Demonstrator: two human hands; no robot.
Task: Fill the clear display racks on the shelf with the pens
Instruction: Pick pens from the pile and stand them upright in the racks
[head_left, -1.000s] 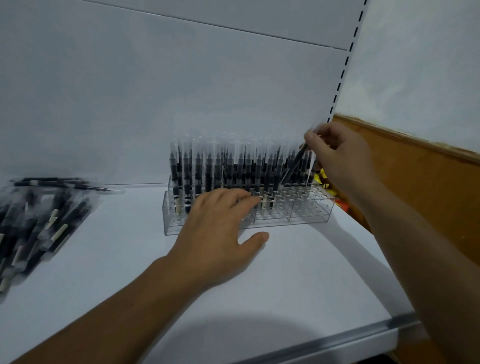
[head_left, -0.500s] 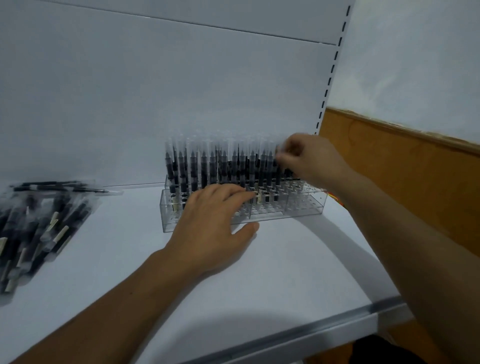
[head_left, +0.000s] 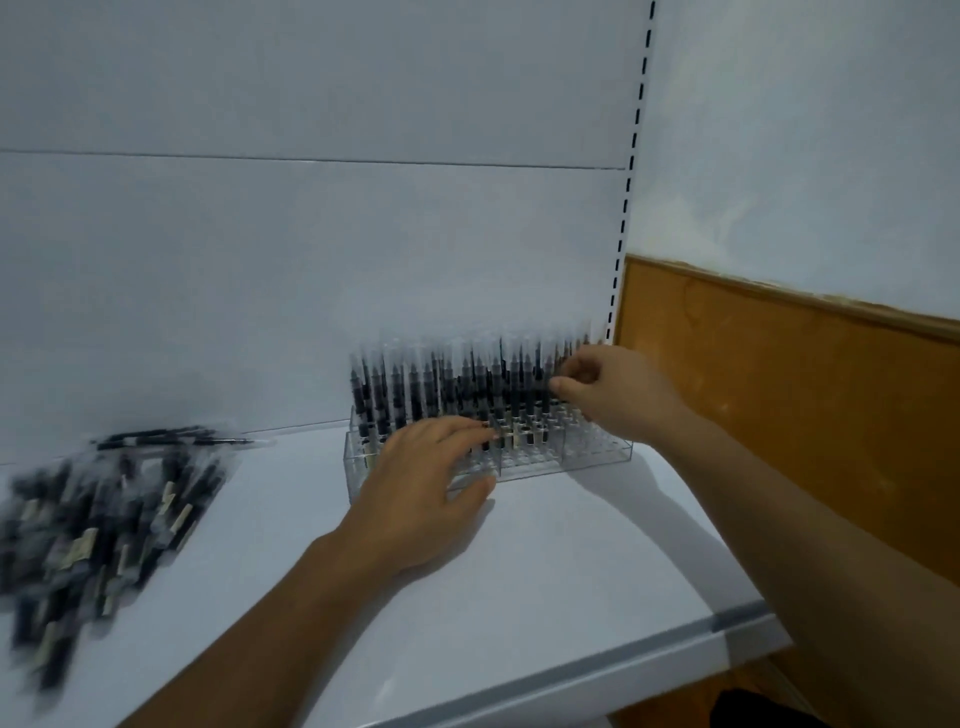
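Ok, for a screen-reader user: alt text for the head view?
Right hand, fingers curled, reaches among upright pens in a clear rack on a shelf; left hand rests on the rack's front. Loose pens lie heaped at left.

Shop, white slotted-upright shelving (head_left: 630, 171), clear display rack (head_left: 540, 460) of pens (head_left: 467, 382), bagged stock (head_left: 98, 525)

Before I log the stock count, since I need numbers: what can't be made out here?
Head view only:
Loose pens: motion-blurred, cut by the left edge; uncountable.
Clear rack: its front-left slots hidden behind the left hand.
Right hand: curled fingers hide whether it pinches a pen.
Racked pens: blurred together.
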